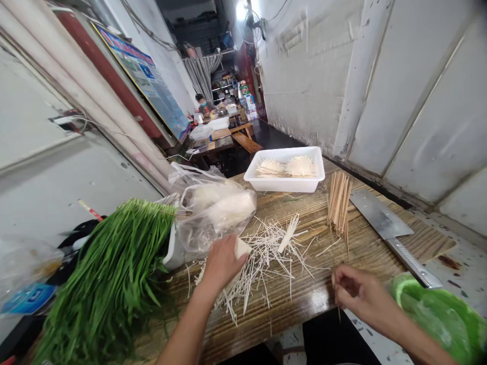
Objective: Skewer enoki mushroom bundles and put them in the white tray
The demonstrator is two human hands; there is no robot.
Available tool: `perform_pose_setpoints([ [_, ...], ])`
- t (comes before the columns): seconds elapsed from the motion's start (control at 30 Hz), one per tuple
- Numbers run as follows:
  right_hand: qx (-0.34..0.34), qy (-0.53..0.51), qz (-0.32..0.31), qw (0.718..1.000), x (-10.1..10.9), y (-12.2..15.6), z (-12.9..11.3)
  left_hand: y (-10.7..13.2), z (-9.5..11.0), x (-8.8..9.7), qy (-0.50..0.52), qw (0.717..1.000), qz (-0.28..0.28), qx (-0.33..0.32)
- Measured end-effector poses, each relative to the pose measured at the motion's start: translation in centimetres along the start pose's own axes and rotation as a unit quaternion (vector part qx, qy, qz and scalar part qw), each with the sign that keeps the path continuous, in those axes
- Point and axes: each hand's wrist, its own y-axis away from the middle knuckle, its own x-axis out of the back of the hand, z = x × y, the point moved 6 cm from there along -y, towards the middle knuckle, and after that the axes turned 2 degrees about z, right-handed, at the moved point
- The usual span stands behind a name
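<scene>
Left hand (224,258) closed around a small pale cream clump of thin-stemmed mushroom (242,247), thumb pressed to its near side, at the left of a loose heap of long white mushroom strands (262,258) on the brown wood-grained tabletop (279,318); right hand (352,286) near the table's front edge, fingers curled in, a thin brown stick-like sliver (339,313) poking out below; cannot tell whether the fingertips actually pinch it. Clump looks light, soft and probably a little damp; stems likely bend readily and snap or shed if squeezed hard; best hold seems a flat, gentle pinch across the whole width, several stems at once, so the bunch stays together; single strands would probably slip or stray. A small fanned white bundle (289,233) lies on the heap, probably just as delicate. Sliver, if a skewer like those in the tan bamboo bundle (338,203) beyond the right hand, should be light, stiff and dry, safest held along the shaft, clear of any point; broad steel cleaver (380,215) lies just beside that bundle, handle toward the near right.
</scene>
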Motion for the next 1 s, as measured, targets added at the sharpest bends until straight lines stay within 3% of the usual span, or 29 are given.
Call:
perform_pose_setpoints([
  [0.13, 0.014, -0.015, -0.024, 1.0, -1.7, -0.1, 0.1, 0.0, 0.4, -0.4, -0.034, 0.999, -0.03, 0.015],
  [0.27, 0.027, 0.01, -0.057, 0.998, -3.3, 0.3, 0.2, -0.2, 1.0, -0.9, -0.07, 0.997, -0.022, 0.022],
  [0.47, 0.079, 0.098, -0.111, 0.986, -5.5, 0.5, -1.7, -0.3, 1.0, -1.0, -0.07, 0.997, -0.024, 0.02],
  [0.8, 0.093, 0.241, -0.118, 0.959, -5.8, -0.2, -2.3, -0.4, 0.5, -0.8, -0.082, 0.996, -0.005, 0.028],
  [1.0, 0.085, 0.256, -0.121, 0.955, -5.6, -0.2, -2.4, -0.7, 1.5, -0.3, -0.129, 0.991, -0.007, 0.035],
])
